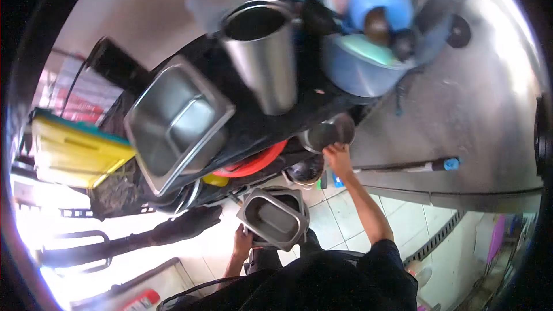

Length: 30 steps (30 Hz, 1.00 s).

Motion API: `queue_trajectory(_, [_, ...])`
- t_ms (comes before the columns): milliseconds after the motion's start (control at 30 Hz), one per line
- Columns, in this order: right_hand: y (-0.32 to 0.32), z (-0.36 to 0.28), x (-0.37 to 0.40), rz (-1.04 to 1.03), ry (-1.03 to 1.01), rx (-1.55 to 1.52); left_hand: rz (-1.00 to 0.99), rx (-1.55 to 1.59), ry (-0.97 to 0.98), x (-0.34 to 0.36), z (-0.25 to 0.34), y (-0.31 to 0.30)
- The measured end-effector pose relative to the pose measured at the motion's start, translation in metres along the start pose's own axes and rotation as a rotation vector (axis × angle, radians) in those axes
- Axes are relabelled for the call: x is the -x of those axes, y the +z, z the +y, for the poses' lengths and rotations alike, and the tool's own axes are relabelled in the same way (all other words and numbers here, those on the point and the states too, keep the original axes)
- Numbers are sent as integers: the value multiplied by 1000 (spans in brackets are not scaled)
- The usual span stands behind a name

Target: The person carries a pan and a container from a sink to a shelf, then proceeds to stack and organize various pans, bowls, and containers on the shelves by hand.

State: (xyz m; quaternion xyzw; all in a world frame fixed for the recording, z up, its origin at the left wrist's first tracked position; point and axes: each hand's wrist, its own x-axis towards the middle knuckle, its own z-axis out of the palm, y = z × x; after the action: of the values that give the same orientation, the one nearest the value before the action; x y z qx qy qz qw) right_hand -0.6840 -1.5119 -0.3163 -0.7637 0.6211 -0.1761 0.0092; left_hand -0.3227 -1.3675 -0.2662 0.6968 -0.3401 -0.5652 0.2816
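Low in front of my body, my left hand (242, 241) grips a rectangular stainless steel food pan (269, 219) by its left side. Another metal rim shows beneath that pan, partly hidden. My right hand (337, 156) reaches forward, its fingers closed on the near rim of a round metal bowl (329, 131) at the shelf's edge. Just below the bowl is a dark round pot (305, 170), partly hidden. To the left, a red basin (253, 162) sticks out from under the upper shelf.
On the dark upper shelf stand a large steel pan (152, 121), a tall steel container (265, 60) and a clear tub (368, 72) heaped with blurred kitchenware. A yellow box (78, 150) is at left. A stick with a blue end (449, 164) lies along the steel counter (455, 115) at right.
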Motion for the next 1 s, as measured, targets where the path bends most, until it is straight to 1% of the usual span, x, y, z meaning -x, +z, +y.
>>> queue_trajectory(67, [41, 21, -20, 19, -32, 116, -2, 75, 17, -9, -27, -9])
queue_trajectory(133, [72, 40, -27, 27, -7, 199, 9, 117, 11, 1, -4, -6])
queue_trajectory(167, [73, 43, -30, 3, 13, 189, 27, 143, 14, 4, 3, -6])
queue_trajectory(200, [69, 41, -32, -27, 34, 183, 42, 171, 14, 8, 7, -7])
queue_trajectory(233, [55, 24, -34, -49, 7, 171, 57, 181, -5, 9, 7, -8])
queue_trajectory(300, [-7, -25, -50, 27, 233, 58, 92, 193, -46, 12, 10, -10])
queue_trajectory(367, [-67, -76, -53, 9, 276, -452, 109, 242, -5, 18, 17, -9])
queue_trajectory(400, [-86, -103, -45, -25, 256, -632, 112, 273, 41, 20, 21, -10])
queue_trajectory(433, [-122, -138, -39, -61, 146, -787, 179, 262, 121, 13, 3, -8])
queue_trajectory(467, [-131, -160, -28, -230, 113, -920, 174, 274, 146, 17, 8, -8])
queue_trajectory(500, [-147, -183, -21, -299, 5, -672, 175, 267, 167, 21, 14, -8])
queue_trajectory(533, [-147, -197, -11, -335, -79, -509, 178, 257, 187, 25, 18, -9])
queue_trajectory(567, [-139, -204, -1, -184, -173, -386, 176, 266, 166, 26, 13, -10])
queue_trajectory(600, [-132, -204, 1, -268, -156, -341, 177, 273, 182, 26, 7, -12])
queue_trajectory(667, [-139, -204, 1, -392, -141, -447, 173, 279, 180, 29, 0, -15])
queue_trajectory(700, [-140, -206, 3, -388, -148, -442, 175, 285, 186, 31, -3, -17])
queue_trajectory(767, [-141, -210, 6, -246, -257, -408, 160, 346, 169, 36, -3, -18])
queue_trajectory(800, [-144, -211, 5, -243, -267, -400, 162, 356, 177, 38, -1, -18])
queue_trajectory(867, [-147, -214, 4, -269, -399, -323, 123, 393, 169, 47, 3, -20])
queue_trajectory(900, [-150, -219, 5, -272, -408, -324, 130, 399, 168, 52, 6, -21])
queue_trajectory(967, [-161, -228, 5, -298, -322, -385, 165, 348, 135, 58, 14, -21])
queue_trajectory(1000, [-167, -232, 4, -302, -327, -386, 170, 352, 133, 58, 13, -21])
